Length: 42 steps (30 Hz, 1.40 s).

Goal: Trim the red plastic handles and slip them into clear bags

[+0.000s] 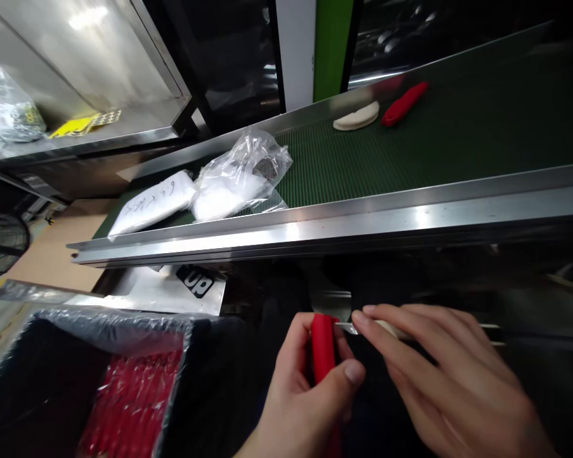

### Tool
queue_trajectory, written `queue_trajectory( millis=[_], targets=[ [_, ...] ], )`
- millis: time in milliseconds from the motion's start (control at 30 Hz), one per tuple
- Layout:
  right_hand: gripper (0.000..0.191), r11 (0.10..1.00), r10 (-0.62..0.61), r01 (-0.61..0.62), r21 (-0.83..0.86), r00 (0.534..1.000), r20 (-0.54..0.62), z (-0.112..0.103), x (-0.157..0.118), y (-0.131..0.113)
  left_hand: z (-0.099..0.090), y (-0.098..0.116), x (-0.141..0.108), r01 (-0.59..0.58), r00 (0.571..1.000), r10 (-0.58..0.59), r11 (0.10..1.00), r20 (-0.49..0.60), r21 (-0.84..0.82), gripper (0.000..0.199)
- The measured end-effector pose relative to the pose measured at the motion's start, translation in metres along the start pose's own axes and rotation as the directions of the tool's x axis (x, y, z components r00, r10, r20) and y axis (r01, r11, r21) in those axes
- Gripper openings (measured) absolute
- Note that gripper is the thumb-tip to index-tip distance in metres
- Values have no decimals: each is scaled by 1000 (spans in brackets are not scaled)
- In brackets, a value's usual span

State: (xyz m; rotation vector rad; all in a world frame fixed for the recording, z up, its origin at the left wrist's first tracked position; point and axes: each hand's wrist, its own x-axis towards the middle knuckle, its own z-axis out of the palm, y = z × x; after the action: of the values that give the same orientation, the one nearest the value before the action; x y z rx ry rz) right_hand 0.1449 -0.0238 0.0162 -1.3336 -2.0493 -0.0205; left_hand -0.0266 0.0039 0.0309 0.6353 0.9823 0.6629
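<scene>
Red plastic sleeve [323,346], upright, is gripped in the left hand [305,394], thumb across its front and fingers wrapped behind. A thin white strip [401,331] with a metallic tip runs level from the right; the tip sits at the sleeve's upper edge, touching or just entering it, I cannot tell which. The right hand [439,381] pinches this strip between thumb and forefinger, near the tip. Both hands are low, in front of the steel rail [363,222] of the conveyor belt [410,152].

Step in hand, as judged: mating strip and sleeve. The next move calls for keeping the tip lined up with the sleeve's opening while the left hand holds it steady.

Lower left, a black bin lined with clear film [52,356] holds more red pieces [134,401]. On the belt: two white bagged packs [195,197], and farther along a white pad [356,116] beside another red sleeve [404,103].
</scene>
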Motion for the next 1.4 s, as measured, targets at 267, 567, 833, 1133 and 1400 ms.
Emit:
queue_trajectory(
  millis=[267,567,833,1133,1400],
  targets=[
    [44,999,-29,30,-25,999,16,2,-5,5,-4,-4,2,-20,999,18,999,30,46,29],
    [48,970,218,-203,132,969,-119,4,-8,-4,-4,-3,1,33,983,-9,991,184,-129,26],
    [43,947,251,-235,219,967,-47,7,-11,-13,-11,-13,8,117,927,35,919,374,-376,17],
    [39,972,138,-122,202,988,-64,11,-5,-11,-15,-21,9,128,884,120,867,452,-481,13],
    [36,976,167,-153,155,983,-80,12,-9,-5,-13,-28,1,126,885,91,898,457,-421,21]
  ],
)
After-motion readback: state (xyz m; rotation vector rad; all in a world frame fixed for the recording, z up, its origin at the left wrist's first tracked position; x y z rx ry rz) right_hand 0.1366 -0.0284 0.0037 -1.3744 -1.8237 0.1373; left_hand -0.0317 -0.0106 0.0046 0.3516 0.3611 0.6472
